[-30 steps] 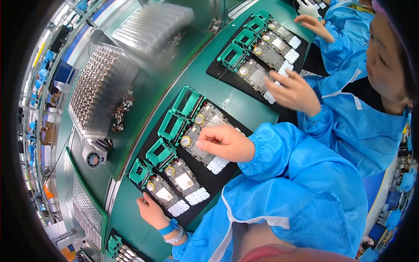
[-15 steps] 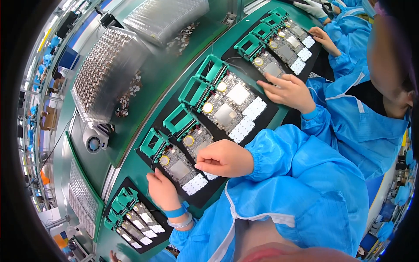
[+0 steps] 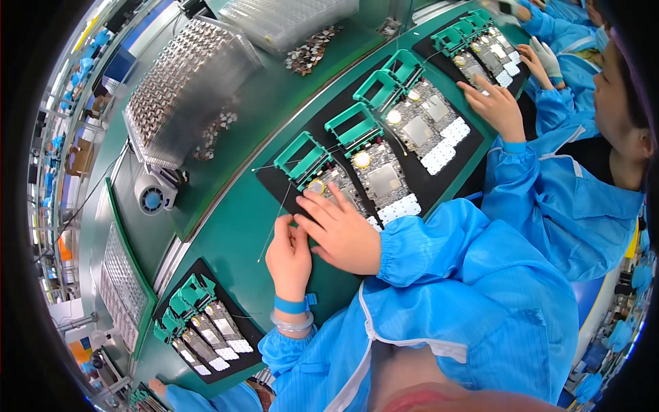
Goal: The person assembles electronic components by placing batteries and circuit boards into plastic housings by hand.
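My left hand (image 3: 288, 261) has its thumb and finger close; I can't tell if they pinch anything. My right hand (image 3: 343, 237), fingers apart, is over the nearest circuit board (image 3: 347, 181), by its round gold disc (image 3: 316, 186). A thin wire (image 3: 268, 237) runs down from near the green frame (image 3: 312, 165), just beside my left hand. If my fingers snag it, it could tear loose. 3 more boards (image 3: 383, 180) share the black mat (image 3: 276, 187); a bump could knock them together.
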{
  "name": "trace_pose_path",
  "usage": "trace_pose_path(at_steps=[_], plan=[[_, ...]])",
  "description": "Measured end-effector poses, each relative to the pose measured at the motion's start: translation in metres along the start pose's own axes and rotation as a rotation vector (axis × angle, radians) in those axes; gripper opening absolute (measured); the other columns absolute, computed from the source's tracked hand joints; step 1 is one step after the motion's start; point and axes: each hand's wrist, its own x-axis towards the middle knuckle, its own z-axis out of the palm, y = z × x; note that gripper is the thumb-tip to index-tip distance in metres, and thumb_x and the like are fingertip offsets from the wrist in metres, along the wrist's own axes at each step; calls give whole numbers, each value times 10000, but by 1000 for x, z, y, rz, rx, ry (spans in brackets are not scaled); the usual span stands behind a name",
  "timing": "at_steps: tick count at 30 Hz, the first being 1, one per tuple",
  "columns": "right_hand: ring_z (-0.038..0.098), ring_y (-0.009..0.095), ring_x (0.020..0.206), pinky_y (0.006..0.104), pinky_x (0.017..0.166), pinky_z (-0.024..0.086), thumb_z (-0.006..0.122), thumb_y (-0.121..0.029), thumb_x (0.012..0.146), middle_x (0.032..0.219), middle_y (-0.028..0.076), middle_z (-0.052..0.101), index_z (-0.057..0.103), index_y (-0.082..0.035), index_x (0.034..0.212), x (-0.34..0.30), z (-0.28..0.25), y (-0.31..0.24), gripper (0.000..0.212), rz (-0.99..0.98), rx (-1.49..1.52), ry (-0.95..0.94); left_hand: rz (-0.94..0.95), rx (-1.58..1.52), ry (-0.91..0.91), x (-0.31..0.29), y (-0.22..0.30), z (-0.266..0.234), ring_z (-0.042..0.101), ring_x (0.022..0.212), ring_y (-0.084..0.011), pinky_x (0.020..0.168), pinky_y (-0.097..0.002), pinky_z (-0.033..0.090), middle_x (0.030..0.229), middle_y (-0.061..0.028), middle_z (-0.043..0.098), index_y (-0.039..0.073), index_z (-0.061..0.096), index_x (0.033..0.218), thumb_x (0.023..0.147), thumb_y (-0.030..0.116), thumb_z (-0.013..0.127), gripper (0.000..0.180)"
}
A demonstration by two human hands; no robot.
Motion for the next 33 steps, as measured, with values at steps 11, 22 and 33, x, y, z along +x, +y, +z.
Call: trace_pose_path(at_steps=[11,22,33], plan=[[300,330,1284,589,1063,139,588,-60,659,1260,172,417,507,-4,1130,7,30,-7,481,157,-196,19,62,-92,-156,-58,-16,-43,545,638,-163,587,-279,444,782,-93,564,3,528,1162,825,28,587,343],[349,395,1241,529,1068,173,580,-53,769,1333,227,363,258,26,1352,11,6,-25,671,196,132,470,-408,736,888,-157,-253,-291,516,1040,-364,928,-417,376,1112,-235,561,-72,515,1148,880,346,546,497],[559,262,950,371,851,454,590,-6,714,1067,114,565,573,-63,1091,-1,44,-62,381,-239,321,-138,-638,460,760,-179,-346,-342,533,1049,-343,907,-383,388,1148,-211,568,-29,532,1178,922,427,437,531]])
